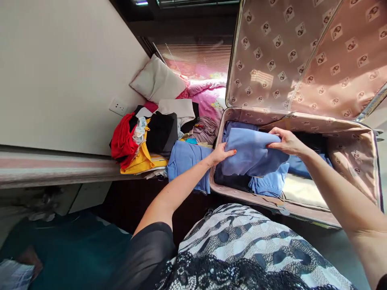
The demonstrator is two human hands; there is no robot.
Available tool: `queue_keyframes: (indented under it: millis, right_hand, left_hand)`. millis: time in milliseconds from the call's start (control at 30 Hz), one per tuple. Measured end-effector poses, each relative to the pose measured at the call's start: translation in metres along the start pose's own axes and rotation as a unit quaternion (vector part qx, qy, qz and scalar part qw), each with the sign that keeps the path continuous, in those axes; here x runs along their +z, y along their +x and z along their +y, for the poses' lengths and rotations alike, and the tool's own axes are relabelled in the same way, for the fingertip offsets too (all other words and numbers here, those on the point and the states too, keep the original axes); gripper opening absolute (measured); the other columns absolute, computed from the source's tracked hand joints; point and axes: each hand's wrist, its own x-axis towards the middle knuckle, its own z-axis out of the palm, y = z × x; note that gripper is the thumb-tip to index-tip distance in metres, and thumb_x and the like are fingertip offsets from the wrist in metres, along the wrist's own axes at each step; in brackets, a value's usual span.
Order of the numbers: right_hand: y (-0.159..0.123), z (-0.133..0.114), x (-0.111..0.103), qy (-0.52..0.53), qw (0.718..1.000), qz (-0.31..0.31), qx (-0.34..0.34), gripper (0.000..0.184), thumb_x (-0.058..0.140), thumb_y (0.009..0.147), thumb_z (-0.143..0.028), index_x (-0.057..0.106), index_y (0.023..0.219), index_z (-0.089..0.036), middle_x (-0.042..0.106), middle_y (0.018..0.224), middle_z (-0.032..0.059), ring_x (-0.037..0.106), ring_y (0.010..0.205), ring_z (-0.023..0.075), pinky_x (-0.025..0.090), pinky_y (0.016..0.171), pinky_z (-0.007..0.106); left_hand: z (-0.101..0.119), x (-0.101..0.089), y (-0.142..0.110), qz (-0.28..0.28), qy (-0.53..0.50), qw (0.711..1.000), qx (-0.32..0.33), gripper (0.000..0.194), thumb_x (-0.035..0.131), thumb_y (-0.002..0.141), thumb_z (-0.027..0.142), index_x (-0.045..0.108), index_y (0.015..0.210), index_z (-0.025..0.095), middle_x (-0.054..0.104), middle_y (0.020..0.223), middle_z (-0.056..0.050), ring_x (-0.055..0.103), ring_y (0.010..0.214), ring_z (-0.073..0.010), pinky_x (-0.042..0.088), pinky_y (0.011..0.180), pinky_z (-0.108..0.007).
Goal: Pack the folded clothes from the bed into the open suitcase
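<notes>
An open suitcase [273, 201] with pinkish patterned lining lies in front of me, its lid [290, 48] standing up. Inside it a folded light-blue garment [252, 155] rests on other blue and dark clothes. My left hand [222, 153] grips the garment's left edge, fingers curled over it. My right hand [286, 141] pinches its upper right corner. Both hands are inside the suitcase's rim.
A pile of clothes sits left of the suitcase: a red garment [122, 141], a yellow one [142, 161], a black one [161, 133], another blue one [186, 161]. A white pillow [157, 80] and pink bedding [207, 98] lie behind. A white wall with a socket [118, 106] is at left.
</notes>
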Motion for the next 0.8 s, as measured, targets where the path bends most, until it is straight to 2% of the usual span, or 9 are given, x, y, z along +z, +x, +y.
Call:
queue_keyframes:
  millis: [100,167,267,333,400,467,600,733,800]
  right_hand:
    - [0.021,0.026,-0.003,0.008,0.999,-0.029,0.017,0.066,0.096,0.058,-0.070,0.066,0.092,-0.022,0.070,0.082,0.0035,0.064,0.075,0.0237,0.055,0.070,0.038]
    - [0.051,0.042,-0.003,-0.001,1.000,-0.028,0.009,0.069,0.093,0.061,-0.075,0.068,0.096,-0.021,0.071,0.084,0.0044,0.065,0.079,0.0244,0.057,0.073,0.038]
    - [0.101,0.064,0.007,-0.107,0.993,0.047,0.025,0.069,0.083,0.078,-0.073,0.073,0.118,-0.018,0.076,0.103,0.0121,0.070,0.097,0.0315,0.060,0.087,0.044]
    - [0.120,0.078,0.025,-0.222,0.967,0.111,0.057,0.069,0.073,0.092,-0.065,0.070,0.138,-0.014,0.075,0.123,0.0215,0.069,0.115,0.0382,0.058,0.102,0.052]
    - [0.120,0.092,0.050,-0.303,0.940,0.146,0.061,0.068,0.061,0.103,-0.055,0.061,0.154,-0.010,0.067,0.144,0.0288,0.062,0.133,0.0430,0.051,0.114,0.058]
    - [0.103,0.107,0.079,-0.333,0.927,0.164,0.050,0.068,0.051,0.108,-0.047,0.051,0.165,-0.010,0.055,0.162,0.0304,0.052,0.147,0.0455,0.047,0.118,0.063]
    - [0.059,0.134,0.127,-0.344,0.920,0.158,0.100,0.074,0.048,0.109,-0.051,0.038,0.176,-0.021,0.028,0.182,0.0264,0.032,0.161,0.0511,0.048,0.115,0.068]
    - [0.060,0.153,0.156,-0.316,0.909,0.141,0.233,0.088,0.048,0.108,-0.058,0.021,0.183,-0.019,0.016,0.184,0.0295,0.031,0.163,0.0527,0.050,0.114,0.067]
    - [0.074,0.159,0.167,-0.311,0.911,0.127,0.241,0.086,0.044,0.110,-0.058,0.019,0.184,-0.022,0.013,0.186,0.0267,0.029,0.166,0.0505,0.049,0.118,0.066]
  left_hand:
    - [-0.015,-0.007,0.021,0.027,0.041,0.999,-0.024,0.076,0.099,0.076,0.053,0.076,0.136,0.012,0.083,0.120,-0.016,0.076,0.123,-0.0344,0.056,0.117,-0.055]
    - [-0.018,-0.014,0.045,0.098,0.105,0.989,-0.044,0.071,0.091,0.088,0.045,0.069,0.146,0.009,0.080,0.133,-0.021,0.074,0.130,-0.0366,0.055,0.119,-0.056]
    - [-0.021,-0.016,0.086,0.220,0.287,0.931,-0.047,0.078,0.075,0.098,0.024,0.046,0.167,0.005,0.059,0.162,-0.030,0.058,0.153,-0.0397,0.045,0.129,-0.057]
    - [-0.028,-0.007,0.104,0.234,0.423,0.875,-0.031,0.086,0.069,0.097,0.014,0.034,0.175,0.007,0.039,0.177,-0.031,0.037,0.168,-0.0400,0.033,0.137,-0.059]
    - [-0.041,0.010,0.111,0.207,0.527,0.824,-0.034,0.088,0.067,0.097,0.013,0.030,0.178,0.012,0.022,0.185,-0.027,0.016,0.175,-0.0411,0.021,0.140,-0.064]
    - [-0.058,0.032,0.110,0.178,0.583,0.790,-0.071,0.088,0.067,0.100,0.021,0.029,0.180,0.018,0.008,0.189,-0.022,0.001,0.176,-0.0443,0.016,0.138,-0.072]
    - [-0.087,0.063,0.113,0.173,0.564,0.787,-0.181,0.096,0.066,0.104,0.050,0.017,0.183,0.026,-0.008,0.189,-0.019,-0.007,0.173,-0.0520,0.023,0.129,-0.083]
    - [-0.101,0.057,0.133,0.228,0.517,0.787,-0.247,0.101,0.061,0.103,0.066,0.007,0.183,0.036,-0.009,0.190,-0.018,-0.002,0.173,-0.0533,0.032,0.124,-0.083]
    - [-0.108,0.047,0.143,0.228,0.525,0.781,-0.249,0.100,0.061,0.102,0.068,0.010,0.183,0.040,-0.009,0.190,-0.015,-0.002,0.174,-0.0522,0.032,0.124,-0.083]
